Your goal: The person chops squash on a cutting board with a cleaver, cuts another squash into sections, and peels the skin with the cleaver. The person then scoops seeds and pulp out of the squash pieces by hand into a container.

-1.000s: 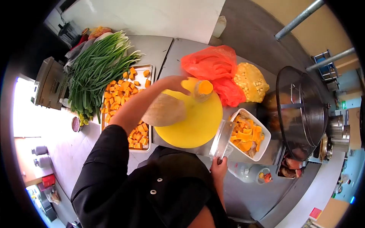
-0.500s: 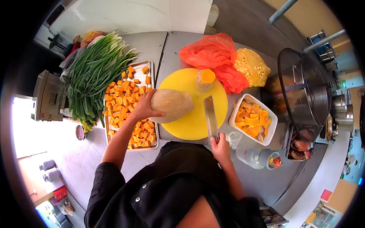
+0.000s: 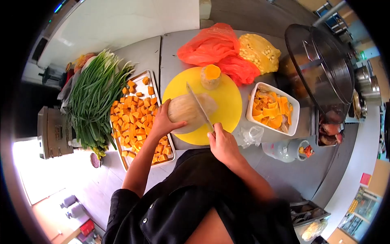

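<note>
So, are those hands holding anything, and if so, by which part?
The right hand holds the knife by its handle; the left hand steadies the butternut squash by the end nearest the tray, thumb across its near side.

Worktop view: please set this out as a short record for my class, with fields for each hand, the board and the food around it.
Left hand: spread on the large pale squash
Right hand: gripping the knife, blade across the squash
Round yellow board: under the squash and an upright cut piece
Metal tray: orange cubes
White tub: orange pieces
Left of tray: long green stalks
Beyond board: red bag
</note>
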A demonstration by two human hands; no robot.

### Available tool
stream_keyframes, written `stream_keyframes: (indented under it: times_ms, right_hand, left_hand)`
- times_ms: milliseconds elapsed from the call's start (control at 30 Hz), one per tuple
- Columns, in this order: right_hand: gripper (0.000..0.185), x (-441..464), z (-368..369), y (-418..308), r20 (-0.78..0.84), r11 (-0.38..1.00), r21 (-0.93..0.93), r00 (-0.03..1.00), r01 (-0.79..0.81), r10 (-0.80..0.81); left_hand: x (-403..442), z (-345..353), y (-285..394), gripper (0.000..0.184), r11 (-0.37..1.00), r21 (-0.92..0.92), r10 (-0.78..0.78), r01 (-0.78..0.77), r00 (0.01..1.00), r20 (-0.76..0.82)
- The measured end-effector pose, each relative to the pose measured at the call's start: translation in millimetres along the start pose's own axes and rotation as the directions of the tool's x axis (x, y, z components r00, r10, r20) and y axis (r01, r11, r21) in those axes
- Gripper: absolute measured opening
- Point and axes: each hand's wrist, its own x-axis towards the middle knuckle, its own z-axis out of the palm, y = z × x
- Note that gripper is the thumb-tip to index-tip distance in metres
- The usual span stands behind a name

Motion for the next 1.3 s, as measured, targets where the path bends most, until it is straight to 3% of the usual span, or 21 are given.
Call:
stream_keyframes:
  times_ms: [333, 767, 867, 933, 1000, 1100, 1200, 1300]
  right_hand:
    - [0.025, -2, 7, 6, 0.005, 0.999, -0.015, 0.999, 0.032, -0.032]
    - [0.025, 0, 1, 6, 0.032, 1.0, 0.017, 0.999, 0.001, -0.002]
    - [0.025, 1, 1, 7, 0.047, 1.0, 0.0, 0.999, -0.009, 0.009]
    - [0.025, 2, 0, 5, 0.046, 1.0, 0.005, 0.999, -0.01, 0.009]
    - [0.025, 3, -1, 5, 0.05, 1.0, 0.014, 0.999, -0.018, 0.018]
    - [0.025, 2, 0, 4, 0.041, 1.0, 0.02, 0.999, -0.022, 0.021]
    - [0.024, 0, -1, 0, -0.001, 1.0, 0.015, 1.0, -0.009, 0.009]
    - [0.023, -3, -11, -13, -0.021, 1.0, 0.013, 1.0, 0.007, -0.006]
  left_hand:
    - [-1, 6, -7, 0.121, 0.999, -0.022, -0.044, 0.044, 0.999, 0.007]
    - [-2, 1, -8, 0.118, 1.0, -0.001, 0.02, -0.02, 1.0, 0.016]
    - [4, -13, -17, 0.105, 0.938, -0.337, -0.028, 0.077, 0.989, 0.148]
    - [7, -20, -19, 0.086, 0.738, -0.59, -0.241, 0.326, 0.945, 0.221]
    - [9, -28, -20, 0.087, 0.708, -0.62, -0.254, 0.339, 0.941, 0.224]
    - [1, -23, -18, 0.091, 0.938, -0.327, -0.09, 0.114, 0.992, 0.087]
    - [-6, -11, -3, 0.096, 0.993, -0.109, -0.034, 0.035, 0.999, 0.005]
    - [-6, -6, -7, 0.099, 0.989, -0.147, -0.035, 0.033, 0.999, -0.015]
